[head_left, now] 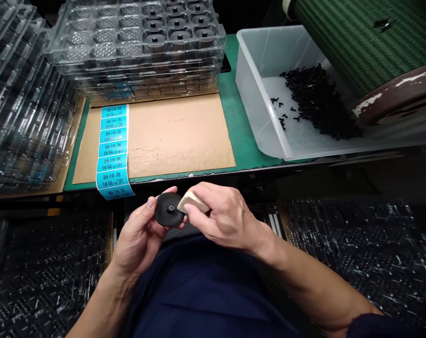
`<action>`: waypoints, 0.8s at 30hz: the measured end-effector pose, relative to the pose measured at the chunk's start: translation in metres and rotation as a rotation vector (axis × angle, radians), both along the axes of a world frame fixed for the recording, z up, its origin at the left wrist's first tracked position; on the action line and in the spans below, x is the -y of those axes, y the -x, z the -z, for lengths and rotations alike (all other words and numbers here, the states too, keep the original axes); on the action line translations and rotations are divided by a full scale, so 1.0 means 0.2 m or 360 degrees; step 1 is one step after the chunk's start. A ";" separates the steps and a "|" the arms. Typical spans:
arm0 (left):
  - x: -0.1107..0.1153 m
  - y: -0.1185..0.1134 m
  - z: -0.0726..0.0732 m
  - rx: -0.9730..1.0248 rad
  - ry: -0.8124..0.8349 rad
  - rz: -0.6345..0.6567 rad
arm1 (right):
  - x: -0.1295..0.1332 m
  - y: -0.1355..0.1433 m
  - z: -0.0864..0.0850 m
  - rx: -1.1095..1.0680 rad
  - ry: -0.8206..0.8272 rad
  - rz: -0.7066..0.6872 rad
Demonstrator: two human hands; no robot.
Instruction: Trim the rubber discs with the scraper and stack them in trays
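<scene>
A round black plastic disc with a small raised post at its centre rests in my left hand, thumb and fingers closed on its edge. My right hand pinches a pale, worn block, which looks like an eraser or a sanding block. One corner of that block meets the disc's face just right of the post. Both hands are in front of the table's near edge, above my dark blue clothing. The fingertips under the disc are partly hidden.
Stacked clear trays hold black discs in their right-hand pockets. A cardboard sheet carries a strip of blue labels. To the right, a translucent bin contains small black pieces, beside a green belt roller. More trays rise at left.
</scene>
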State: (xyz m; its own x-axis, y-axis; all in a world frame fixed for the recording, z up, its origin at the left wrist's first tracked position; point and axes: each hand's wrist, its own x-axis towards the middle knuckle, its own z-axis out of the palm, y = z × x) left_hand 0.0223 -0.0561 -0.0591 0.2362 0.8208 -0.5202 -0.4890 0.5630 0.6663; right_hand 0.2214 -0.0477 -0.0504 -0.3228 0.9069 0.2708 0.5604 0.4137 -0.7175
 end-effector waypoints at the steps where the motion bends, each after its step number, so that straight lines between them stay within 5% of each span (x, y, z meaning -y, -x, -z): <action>1: 0.00 0.00 0.00 0.0015 0.0011 0.0064 | 0.00 0.00 -0.01 0.0020 -0.0040 -0.0047; 5: 0.01 0.02 0.02 0.0126 0.0129 0.0280 | -0.04 -0.01 -0.02 0.0111 -0.0329 -0.0333; 11: -0.01 0.03 0.01 -0.0039 -0.0067 -0.0064 | -0.02 0.01 0.02 0.0004 -0.0161 -0.0006; 19: 0.00 0.05 0.04 0.0084 0.0102 0.0441 | -0.04 0.01 -0.01 0.0127 -0.0411 -0.0364; 21: 0.00 0.03 0.03 0.0105 0.0063 0.0337 | -0.05 0.02 0.00 0.0064 -0.0420 -0.0260; 24: -0.01 0.00 0.02 -0.0070 -0.0183 -0.0087 | -0.03 0.05 0.03 -0.0133 -0.0127 0.0046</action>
State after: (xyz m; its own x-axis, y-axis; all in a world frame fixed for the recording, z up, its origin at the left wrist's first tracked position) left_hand 0.0225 -0.0538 -0.0625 0.1682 0.8867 -0.4306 -0.4857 0.4547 0.7465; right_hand 0.2113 -0.0421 -0.0565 -0.2700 0.8901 0.3672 0.5127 0.4558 -0.7276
